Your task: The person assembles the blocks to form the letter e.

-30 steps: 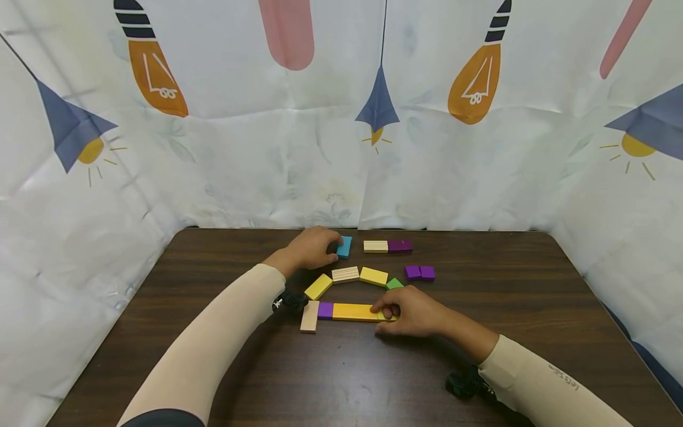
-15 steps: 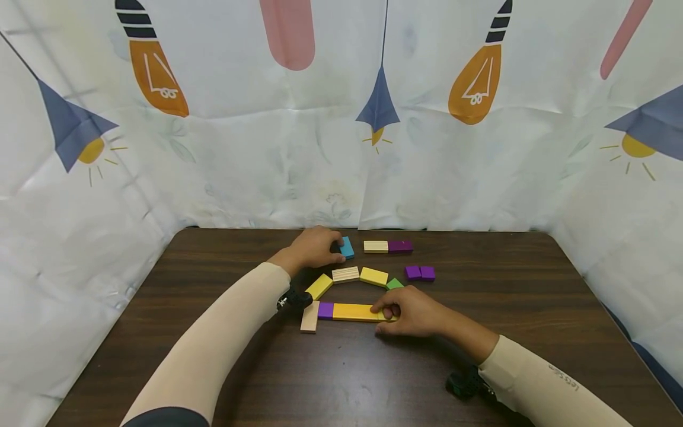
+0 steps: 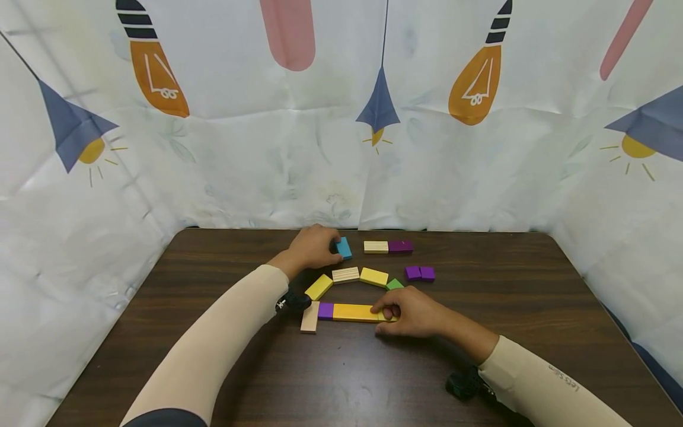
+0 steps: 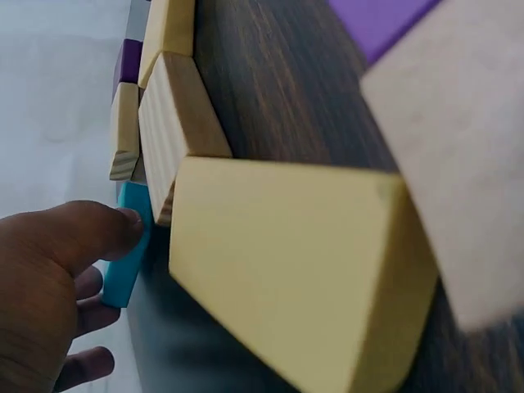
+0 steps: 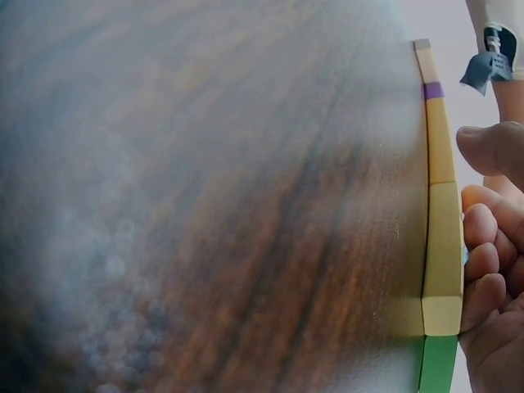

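In the head view my left hand (image 3: pixel 313 247) pinches a blue block (image 3: pixel 344 248) at the back of the table. The left wrist view shows the thumb of that hand (image 4: pixel 49 278) on one face of the blue block (image 4: pixel 123 266), with fingers behind it. My right hand (image 3: pixel 413 312) rests over the right part of a front row, beside a long orange-yellow block (image 3: pixel 353 312). Its fingers are loosely bent and grip nothing visible. In the right wrist view this hand (image 5: pixel 499 254) lies along a pale yellow block (image 5: pixel 444 237), its thumb apart from the row.
Behind the front row, an arc has a yellow block (image 3: pixel 319 287), a striped wooden block (image 3: pixel 345 274), another yellow block (image 3: pixel 374 277) and a green one (image 3: pixel 394 284). Two purple blocks (image 3: pixel 420 273) lie to the right. A pale block (image 3: pixel 376 247) touches a dark purple one (image 3: pixel 400 247) farther back.
The blue block has turned in my left hand's fingers, first shifting slightly right, then back left. My right hand has stayed in place.
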Demonstrator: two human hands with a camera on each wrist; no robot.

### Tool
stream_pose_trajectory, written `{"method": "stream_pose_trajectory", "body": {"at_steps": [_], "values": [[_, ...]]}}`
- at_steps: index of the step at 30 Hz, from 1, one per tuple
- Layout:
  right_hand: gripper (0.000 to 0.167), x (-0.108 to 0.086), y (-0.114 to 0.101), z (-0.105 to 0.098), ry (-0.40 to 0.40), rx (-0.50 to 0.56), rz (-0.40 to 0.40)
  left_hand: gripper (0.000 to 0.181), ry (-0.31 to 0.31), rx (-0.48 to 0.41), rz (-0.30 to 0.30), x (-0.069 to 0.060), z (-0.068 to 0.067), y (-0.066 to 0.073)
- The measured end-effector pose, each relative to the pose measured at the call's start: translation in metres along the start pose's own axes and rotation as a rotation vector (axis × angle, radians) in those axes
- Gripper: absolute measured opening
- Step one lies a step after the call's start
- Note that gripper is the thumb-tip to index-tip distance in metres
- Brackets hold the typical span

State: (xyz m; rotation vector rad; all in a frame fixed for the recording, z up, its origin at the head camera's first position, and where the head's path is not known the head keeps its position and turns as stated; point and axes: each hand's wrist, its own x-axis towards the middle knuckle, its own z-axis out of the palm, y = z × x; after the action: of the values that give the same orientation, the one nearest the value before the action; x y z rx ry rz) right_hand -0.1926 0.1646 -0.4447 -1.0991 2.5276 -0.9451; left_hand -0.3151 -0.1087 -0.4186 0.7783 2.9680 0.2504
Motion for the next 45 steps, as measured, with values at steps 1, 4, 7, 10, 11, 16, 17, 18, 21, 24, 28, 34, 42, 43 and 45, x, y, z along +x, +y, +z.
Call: {"method": "stream_pose_trajectory", "body": {"at_steps": [1, 4, 7, 10, 11, 16, 17, 18, 21, 24, 28, 34, 42, 43, 45], "values": [[0.026, 0.000, 0.000, 0.000, -0.001, 0.000, 0.001, 0.046, 0.009, -0.007, -0.001, -0.001, -0.001, -0.001], [0.026, -0.001, 0.000, 0.000, -0.003, 0.002, 0.006, 0.047, 0.038, -0.027, 0.001, -0.006, -0.004, -0.004], [0.027, -0.001, 0.000, 0.001, -0.005, 0.008, 0.011, 0.048, 0.069, -0.050, 0.004, -0.012, -0.007, -0.008], [0.027, -0.001, 0.000, 0.001, -0.005, 0.012, 0.012, 0.049, 0.097, -0.085, 0.005, -0.019, -0.008, -0.012], [0.026, -0.001, -0.001, 0.001, -0.003, 0.013, 0.012, 0.049, 0.107, -0.099, 0.007, -0.022, -0.008, -0.014], [0.027, -0.001, -0.001, 0.001, 0.000, 0.016, 0.017, 0.051, 0.149, -0.171, 0.023, -0.038, -0.011, -0.014], [0.027, -0.001, -0.001, 0.001, -0.001, 0.016, 0.018, 0.052, 0.154, -0.181, 0.022, -0.042, -0.011, -0.014], [0.027, -0.001, -0.001, 0.000, -0.002, 0.017, 0.019, 0.052, 0.158, -0.192, 0.020, -0.045, -0.011, -0.014], [0.027, 0.000, -0.002, 0.000, -0.005, 0.017, 0.020, 0.053, 0.176, -0.211, 0.020, -0.055, -0.012, -0.013], [0.027, 0.000, -0.002, 0.000, -0.006, 0.015, 0.022, 0.053, 0.193, -0.218, 0.028, -0.064, -0.012, -0.013], [0.026, 0.000, -0.003, 0.000, -0.005, 0.015, 0.020, 0.053, 0.212, -0.238, 0.034, -0.078, -0.012, -0.011], [0.026, 0.000, -0.004, -0.001, -0.004, 0.017, 0.016, 0.053, 0.230, -0.253, 0.046, -0.100, -0.009, -0.007], [0.027, 0.000, -0.001, 0.000, -0.002, 0.009, 0.010, 0.050, 0.277, -0.249, 0.083, -0.122, -0.005, 0.001], [0.027, 0.000, -0.001, 0.001, 0.000, 0.009, 0.009, 0.050, 0.283, -0.246, 0.092, -0.125, -0.005, 0.002], [0.027, -0.001, -0.001, 0.001, 0.002, 0.010, 0.009, 0.050, 0.291, -0.237, 0.103, -0.130, -0.004, 0.004]]}}
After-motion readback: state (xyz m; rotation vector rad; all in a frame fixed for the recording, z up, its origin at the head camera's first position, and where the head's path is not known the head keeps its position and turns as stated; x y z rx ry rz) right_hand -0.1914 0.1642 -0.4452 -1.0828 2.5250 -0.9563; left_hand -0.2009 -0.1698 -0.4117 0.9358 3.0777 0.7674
